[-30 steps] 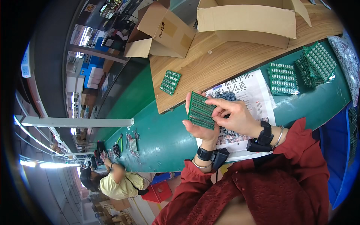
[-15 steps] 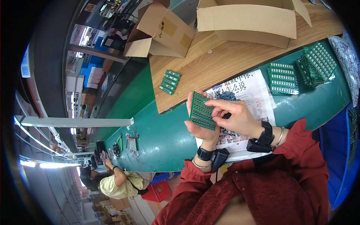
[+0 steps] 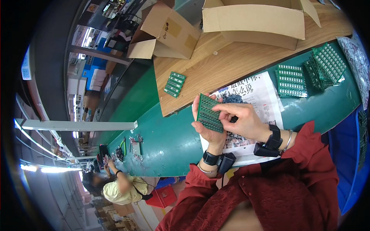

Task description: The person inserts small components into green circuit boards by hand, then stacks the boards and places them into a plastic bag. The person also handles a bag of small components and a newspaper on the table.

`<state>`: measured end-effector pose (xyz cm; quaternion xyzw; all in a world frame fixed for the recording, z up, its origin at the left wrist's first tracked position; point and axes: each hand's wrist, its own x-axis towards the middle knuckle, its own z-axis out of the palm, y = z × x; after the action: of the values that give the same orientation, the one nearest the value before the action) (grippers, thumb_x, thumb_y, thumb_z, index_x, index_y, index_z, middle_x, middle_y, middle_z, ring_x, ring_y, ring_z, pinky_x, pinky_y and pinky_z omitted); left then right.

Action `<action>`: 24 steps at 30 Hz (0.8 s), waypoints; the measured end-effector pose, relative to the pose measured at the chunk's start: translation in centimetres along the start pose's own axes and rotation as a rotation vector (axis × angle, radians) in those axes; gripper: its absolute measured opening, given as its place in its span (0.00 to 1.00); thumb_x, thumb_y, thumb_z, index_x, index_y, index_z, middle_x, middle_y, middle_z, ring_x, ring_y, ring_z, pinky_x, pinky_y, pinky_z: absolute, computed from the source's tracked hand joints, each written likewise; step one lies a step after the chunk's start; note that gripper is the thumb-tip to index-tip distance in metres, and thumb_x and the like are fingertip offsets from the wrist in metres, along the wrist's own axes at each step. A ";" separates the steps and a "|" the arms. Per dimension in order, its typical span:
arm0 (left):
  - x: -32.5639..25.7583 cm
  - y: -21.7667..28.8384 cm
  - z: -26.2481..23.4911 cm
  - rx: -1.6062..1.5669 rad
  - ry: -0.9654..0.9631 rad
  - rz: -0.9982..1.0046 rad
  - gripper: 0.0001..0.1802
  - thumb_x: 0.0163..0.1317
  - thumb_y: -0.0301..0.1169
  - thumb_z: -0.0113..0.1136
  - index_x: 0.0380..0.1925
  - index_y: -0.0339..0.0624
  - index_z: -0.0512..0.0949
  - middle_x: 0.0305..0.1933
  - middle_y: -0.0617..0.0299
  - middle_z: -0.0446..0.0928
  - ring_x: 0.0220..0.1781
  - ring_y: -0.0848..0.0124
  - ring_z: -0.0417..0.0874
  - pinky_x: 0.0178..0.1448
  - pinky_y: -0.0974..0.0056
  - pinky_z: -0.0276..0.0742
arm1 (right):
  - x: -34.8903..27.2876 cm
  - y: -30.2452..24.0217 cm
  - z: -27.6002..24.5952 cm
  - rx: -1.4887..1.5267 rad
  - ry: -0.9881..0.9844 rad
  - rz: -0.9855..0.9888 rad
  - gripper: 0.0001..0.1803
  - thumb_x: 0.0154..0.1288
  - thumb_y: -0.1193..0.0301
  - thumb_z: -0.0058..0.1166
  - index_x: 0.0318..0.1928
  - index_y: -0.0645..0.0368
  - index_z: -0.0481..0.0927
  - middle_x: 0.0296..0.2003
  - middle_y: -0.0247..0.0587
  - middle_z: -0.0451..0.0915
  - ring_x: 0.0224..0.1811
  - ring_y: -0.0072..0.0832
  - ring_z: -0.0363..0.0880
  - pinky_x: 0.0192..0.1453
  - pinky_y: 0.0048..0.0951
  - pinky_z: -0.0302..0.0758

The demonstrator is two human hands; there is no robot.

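My left hand (image 3: pixel 208 133) holds a green circuit board panel (image 3: pixel 210 114) upright above the green table (image 3: pixel 165 142). My right hand (image 3: pixel 243 121) rests its fingertips on the panel's upper right edge, pinching at it. Under both hands lies a sheet of newspaper (image 3: pixel 260 94) with a dark pile of small parts (image 3: pixel 231 99) on it. Both wrists wear dark bands.
Another green panel (image 3: pixel 175 84) lies on the wooden board (image 3: pixel 231 61). Several more panels (image 3: pixel 308 75) are stacked at the right. Two open cardboard boxes (image 3: pixel 254 19) (image 3: pixel 165 32) stand at the back. A person in yellow (image 3: pixel 119 188) works farther down the table.
My right hand's fingers shifted slightly along the panel's edge. The panel stays in my left hand at about the same spot.
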<state>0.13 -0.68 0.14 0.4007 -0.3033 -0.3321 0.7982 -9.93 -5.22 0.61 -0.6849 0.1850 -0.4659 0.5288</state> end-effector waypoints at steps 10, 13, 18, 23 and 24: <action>0.4 0.5 -0.3 0.016 0.048 0.036 0.52 0.54 0.70 0.45 0.65 0.38 0.54 0.61 0.49 0.64 0.61 0.57 0.68 0.65 0.51 0.66 | 0.1 -0.5 0.0 -0.048 0.067 -0.070 0.24 0.49 0.83 0.56 0.50 0.58 0.78 0.27 0.37 0.80 0.24 0.24 0.79 0.31 0.23 0.77; -0.1 0.3 0.1 0.035 -0.013 0.033 0.54 0.53 0.71 0.46 0.65 0.36 0.54 0.62 0.48 0.63 0.62 0.57 0.67 0.67 0.51 0.64 | 0.1 -0.5 0.0 0.034 0.039 -0.002 0.25 0.49 0.85 0.57 0.52 0.59 0.77 0.28 0.37 0.80 0.27 0.21 0.79 0.34 0.22 0.78; -0.5 0.2 0.4 0.053 -0.032 0.013 0.56 0.52 0.71 0.49 0.65 0.34 0.54 0.62 0.47 0.63 0.63 0.57 0.67 0.68 0.50 0.62 | 0.0 -0.6 0.0 0.034 0.017 0.007 0.25 0.50 0.86 0.57 0.52 0.60 0.77 0.29 0.37 0.81 0.29 0.20 0.80 0.35 0.21 0.78; -0.6 -0.2 0.4 0.097 -0.060 0.026 0.52 0.54 0.70 0.44 0.64 0.38 0.54 0.61 0.48 0.64 0.60 0.57 0.68 0.64 0.51 0.67 | -0.2 -0.2 0.1 0.024 0.022 -0.019 0.24 0.49 0.86 0.58 0.50 0.61 0.79 0.28 0.36 0.80 0.28 0.21 0.79 0.33 0.21 0.77; -0.6 -0.2 0.4 0.090 -0.061 0.024 0.52 0.54 0.70 0.44 0.64 0.38 0.54 0.60 0.48 0.64 0.60 0.57 0.68 0.64 0.51 0.67 | -0.1 -0.3 0.0 -0.005 0.027 -0.046 0.23 0.49 0.85 0.57 0.49 0.60 0.79 0.28 0.36 0.80 0.27 0.21 0.79 0.32 0.22 0.77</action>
<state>-0.59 -0.50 0.07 0.4222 -0.3468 -0.3209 0.7736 -10.02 -5.03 0.82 -0.6840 0.1774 -0.4866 0.5137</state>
